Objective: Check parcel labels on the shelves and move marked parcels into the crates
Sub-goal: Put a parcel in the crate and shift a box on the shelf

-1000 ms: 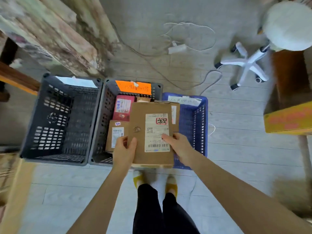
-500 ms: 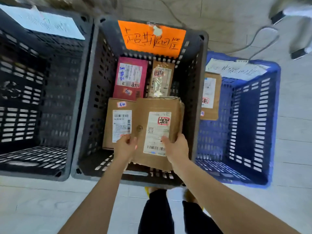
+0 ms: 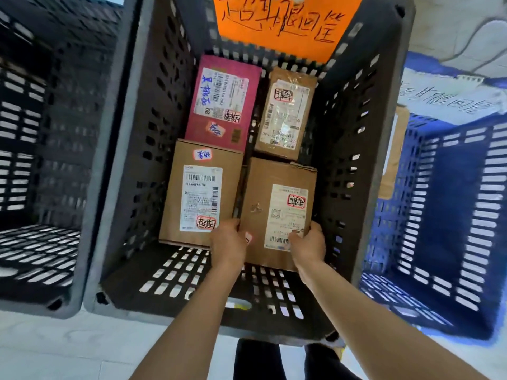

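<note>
Four parcels (image 3: 277,212) fill one grey crate (image 3: 365,171), two hands (image 3: 229,242) gripping one.

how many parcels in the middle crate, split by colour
brown cardboard parcels: 3, near left, far right, and one held by the left hand and right hand at near right
pink parcel: 1
total: 4 in the grey crate

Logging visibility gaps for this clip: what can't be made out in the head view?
- Parcel in the blue crate: mostly hidden behind the grey crate wall.
- Held box: near edge covered by the left hand and right hand.
- Orange sign: top cut off by the frame.
- Label print: too small.
</note>
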A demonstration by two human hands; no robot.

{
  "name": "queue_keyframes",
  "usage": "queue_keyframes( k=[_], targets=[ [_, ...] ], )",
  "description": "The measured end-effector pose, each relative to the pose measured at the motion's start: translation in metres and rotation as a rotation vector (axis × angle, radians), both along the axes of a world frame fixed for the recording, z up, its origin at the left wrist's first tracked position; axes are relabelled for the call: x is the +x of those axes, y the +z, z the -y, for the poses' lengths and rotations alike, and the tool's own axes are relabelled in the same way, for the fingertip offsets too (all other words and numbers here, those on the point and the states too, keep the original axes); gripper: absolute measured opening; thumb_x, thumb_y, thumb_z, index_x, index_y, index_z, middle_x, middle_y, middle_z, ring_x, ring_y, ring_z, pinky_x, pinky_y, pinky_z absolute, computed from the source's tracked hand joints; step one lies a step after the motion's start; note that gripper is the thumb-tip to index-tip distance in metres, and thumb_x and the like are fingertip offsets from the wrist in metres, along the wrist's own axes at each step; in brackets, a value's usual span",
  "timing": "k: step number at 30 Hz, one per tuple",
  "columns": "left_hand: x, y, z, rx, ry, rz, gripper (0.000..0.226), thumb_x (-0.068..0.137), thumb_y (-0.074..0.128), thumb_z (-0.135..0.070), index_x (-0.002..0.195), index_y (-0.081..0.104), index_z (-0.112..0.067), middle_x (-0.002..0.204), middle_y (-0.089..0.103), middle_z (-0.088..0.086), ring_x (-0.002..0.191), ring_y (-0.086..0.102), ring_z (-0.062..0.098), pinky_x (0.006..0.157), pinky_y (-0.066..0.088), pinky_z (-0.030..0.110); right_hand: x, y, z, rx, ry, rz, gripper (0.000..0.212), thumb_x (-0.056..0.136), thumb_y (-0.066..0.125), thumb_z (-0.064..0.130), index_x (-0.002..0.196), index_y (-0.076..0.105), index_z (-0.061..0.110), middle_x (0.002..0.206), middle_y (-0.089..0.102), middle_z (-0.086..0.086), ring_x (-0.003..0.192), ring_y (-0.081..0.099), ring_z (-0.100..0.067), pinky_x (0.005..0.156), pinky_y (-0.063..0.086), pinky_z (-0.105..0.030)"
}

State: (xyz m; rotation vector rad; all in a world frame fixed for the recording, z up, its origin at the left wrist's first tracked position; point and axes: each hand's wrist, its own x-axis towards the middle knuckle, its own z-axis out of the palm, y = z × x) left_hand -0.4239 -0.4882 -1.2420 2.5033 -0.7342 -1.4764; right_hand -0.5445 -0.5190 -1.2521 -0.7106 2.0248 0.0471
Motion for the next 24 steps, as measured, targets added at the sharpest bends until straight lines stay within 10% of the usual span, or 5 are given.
queue_keyframes(
  k=[10, 17, 24],
  targets=[
    [-0.004, 0.091, -0.013, -0.034, 0.163, -0.008, 0.03, 0.098, 0.041, -0.02, 0.115, 0.06, -0.004, 0.112, 0.065, 0.013, 0.074, 0.053, 0.017, 0.064, 0.043, 0.02, 0.005, 0.091, 0.012, 0.004, 0.225, 0.141, 0.036, 0.091, 0.047, 0.007, 0.126, 0.05, 0.006, 0.127, 0.058, -0.009, 0.105, 0.058, -0.022, 0.078, 0.046, -0.029],
    [0.026, 0.278, -0.049, -0.233, 0.564, -0.004, 0.028, 0.097, 0.045, -0.025, 0.113, 0.062, -0.01, 0.108, 0.066, 0.008, 0.097, 0.06, 0.024, 0.089, 0.048, 0.032, 0.055, 0.295, 0.021, -0.066, 0.574, 0.452, 0.046, 0.092, 0.054, 0.024, 0.133, 0.045, 0.006, 0.135, 0.051, -0.007, 0.111, 0.053, -0.019, 0.085, 0.042, -0.023],
    [0.058, 0.488, -0.149, -0.517, 0.908, 0.143, 0.019, 0.095, 0.048, -0.019, 0.078, 0.056, -0.018, 0.078, 0.055, 0.005, 0.071, 0.047, 0.019, 0.066, 0.036, 0.03, 0.124, 0.521, -0.041, -0.227, 1.138, 0.703, 0.044, 0.09, 0.056, 0.033, 0.126, 0.054, 0.007, 0.134, 0.055, -0.007, 0.122, 0.052, -0.02, 0.102, 0.041, -0.037]
  ],
)
